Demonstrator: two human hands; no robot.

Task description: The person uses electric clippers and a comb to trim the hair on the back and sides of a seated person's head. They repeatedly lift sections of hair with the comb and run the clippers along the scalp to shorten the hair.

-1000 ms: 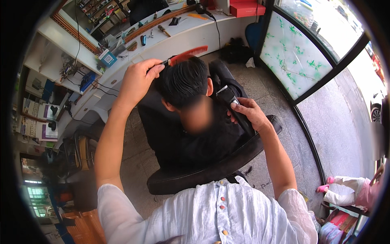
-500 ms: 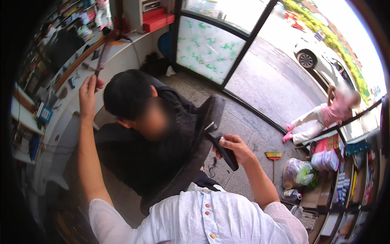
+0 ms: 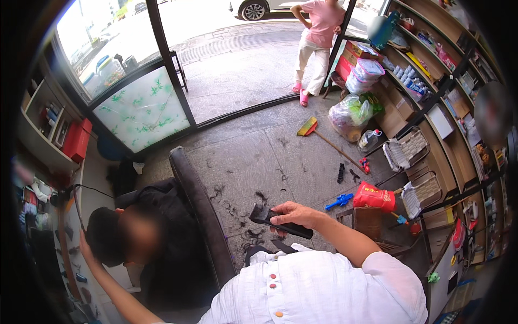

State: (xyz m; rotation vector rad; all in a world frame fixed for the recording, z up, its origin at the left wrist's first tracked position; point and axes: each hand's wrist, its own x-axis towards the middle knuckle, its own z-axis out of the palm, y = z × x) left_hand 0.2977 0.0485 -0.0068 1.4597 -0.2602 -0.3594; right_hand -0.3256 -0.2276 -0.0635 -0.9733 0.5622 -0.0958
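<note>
My right hand [image 3: 295, 215] is wrapped round a black hair clipper [image 3: 262, 214] and holds it over the floor, away from the seated person. At the left, my left hand [image 3: 86, 249] is beside the dark hair [image 3: 103, 233] of that person. A long, thin, dark comb-like strip [image 3: 79, 211] rises from its fingers, which are partly hidden; whether the hand touches the hair I cannot tell. The person wears a black cape [image 3: 175, 259] and sits in a chair with a dark padded back [image 3: 199, 210].
Hair clippings [image 3: 251, 236] lie scattered on the tiled floor [image 3: 237, 156]. A broom [image 3: 334, 144], a blue toy [image 3: 340, 202] and a red bag [image 3: 373, 196] are to the right. Folding chairs [image 3: 404, 151] stand by the shelves [image 3: 450, 135]. Another person [image 3: 318, 32] stands at the doorway.
The view has swung to the right, showing more floor and shelving. The clipper now points away from the seated person, and my left hand appears lower, beside the hair.
</note>
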